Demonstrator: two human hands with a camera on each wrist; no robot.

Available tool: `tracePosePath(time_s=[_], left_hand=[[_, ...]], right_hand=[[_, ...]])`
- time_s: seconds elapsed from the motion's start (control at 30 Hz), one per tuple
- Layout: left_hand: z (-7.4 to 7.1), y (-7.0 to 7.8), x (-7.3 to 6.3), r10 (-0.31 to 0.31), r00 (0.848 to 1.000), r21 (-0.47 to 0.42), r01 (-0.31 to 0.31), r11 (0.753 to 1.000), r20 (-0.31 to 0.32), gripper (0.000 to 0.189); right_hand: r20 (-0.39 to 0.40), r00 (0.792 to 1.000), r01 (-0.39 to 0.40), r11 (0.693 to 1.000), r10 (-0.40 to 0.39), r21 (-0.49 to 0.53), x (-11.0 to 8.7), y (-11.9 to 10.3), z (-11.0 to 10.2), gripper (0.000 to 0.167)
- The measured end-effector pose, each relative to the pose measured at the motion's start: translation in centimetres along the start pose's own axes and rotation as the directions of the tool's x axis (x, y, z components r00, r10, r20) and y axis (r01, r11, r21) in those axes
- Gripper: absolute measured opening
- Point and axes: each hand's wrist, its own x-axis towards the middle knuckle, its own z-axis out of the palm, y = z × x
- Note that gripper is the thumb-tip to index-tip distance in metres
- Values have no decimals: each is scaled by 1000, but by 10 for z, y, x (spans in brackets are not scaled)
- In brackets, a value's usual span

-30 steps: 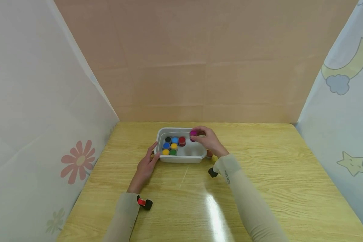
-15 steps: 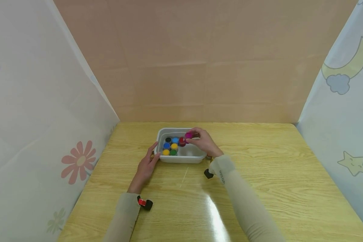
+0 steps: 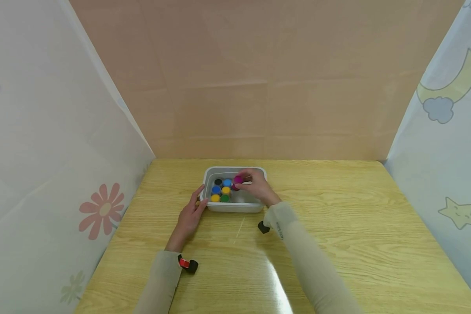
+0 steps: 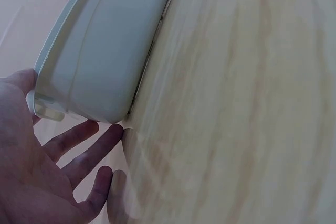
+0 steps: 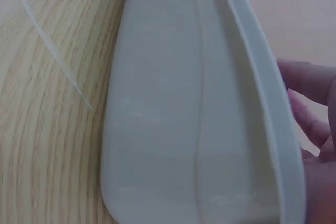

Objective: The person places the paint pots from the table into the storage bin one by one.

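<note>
Pot [image 3: 238, 179], magenta, is hanging over the middle of the tray [image 3: 235, 209]; right hand [image 3: 257, 185], nearer, is pinching it from tray's right; left hand [image 3: 190, 215], fingers loosely spread, is touching tray's left end.

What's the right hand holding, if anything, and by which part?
The right hand holds a magenta-topped pot, its thumb and fingers pinching the sides at or near the top.

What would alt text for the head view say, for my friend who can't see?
A person's right hand holds a magenta-lidded pot over a white plastic tub containing other colored-lidded pots. The left hand touches the tub's left end on a wood-grain table.
</note>
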Motion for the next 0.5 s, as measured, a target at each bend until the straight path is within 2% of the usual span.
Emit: tracePosePath(time_s=[0.2, 0.5], left_hand=[[0, 0, 1, 3, 1000, -12, -3, 1000, 2, 58], [1, 0, -1, 1, 1000, -22, -1, 1000, 1, 58]], right_hand=[[-30, 998, -60, 996, 57, -73, 3, 1, 7, 31], [-25, 997, -82, 975, 79, -206, 11, 10, 12, 26]])
